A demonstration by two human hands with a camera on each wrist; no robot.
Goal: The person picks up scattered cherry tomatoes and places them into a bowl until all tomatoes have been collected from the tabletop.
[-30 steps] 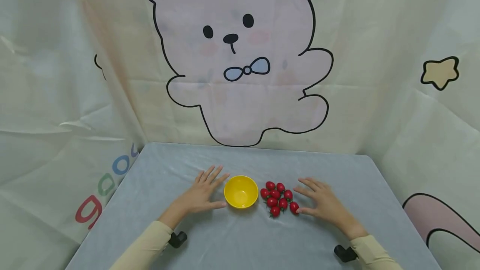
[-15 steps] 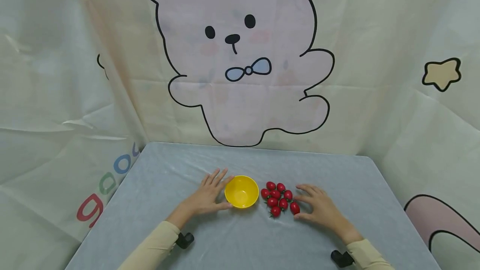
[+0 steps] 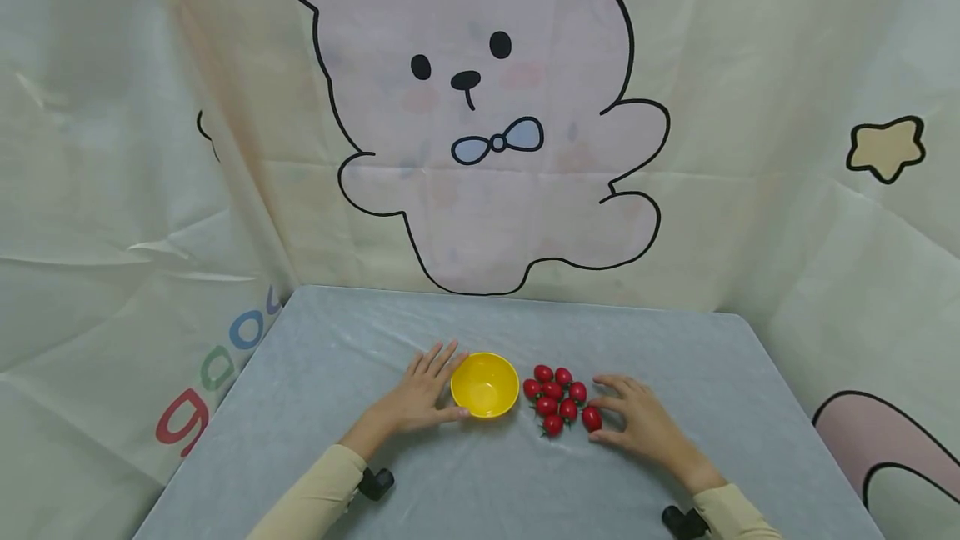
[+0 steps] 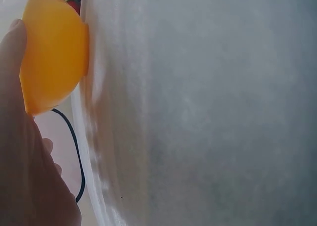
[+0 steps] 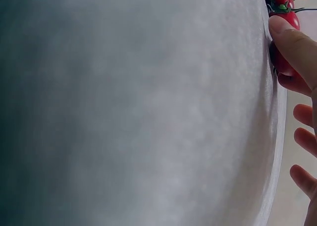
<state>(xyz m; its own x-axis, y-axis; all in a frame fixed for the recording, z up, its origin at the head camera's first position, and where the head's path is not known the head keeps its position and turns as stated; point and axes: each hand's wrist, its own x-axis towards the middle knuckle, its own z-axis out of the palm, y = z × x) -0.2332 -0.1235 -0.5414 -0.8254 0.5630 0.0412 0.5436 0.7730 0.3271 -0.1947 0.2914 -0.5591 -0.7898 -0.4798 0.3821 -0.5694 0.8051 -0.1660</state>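
A yellow bowl (image 3: 484,386) stands upright on the table, its inside bare. My left hand (image 3: 420,398) is at its left side, thumb and index finger spread along the rim and fairly straight. In the left wrist view the thumb lies against the wall of the bowl (image 4: 54,52). To the right of the bowl lies a cluster of red cherry tomatoes (image 3: 551,391) with green stems. My right hand (image 3: 641,419) pinches the cherry tomato (image 3: 592,418) at the cluster's right edge between thumb and index finger. Its other fingers are extended, as the right wrist view shows.
A pale blue-grey cloth covers the table (image 3: 480,490). Behind it hangs a light curtain (image 3: 720,223) printed with a cartoon bear and a star. Each wrist carries a small black camera mount (image 3: 377,484).
My left hand has moved right until its thumb and index finger meet the bowl's rim. The right hand's thumb and index finger have closed around the rightmost cherry tomato.
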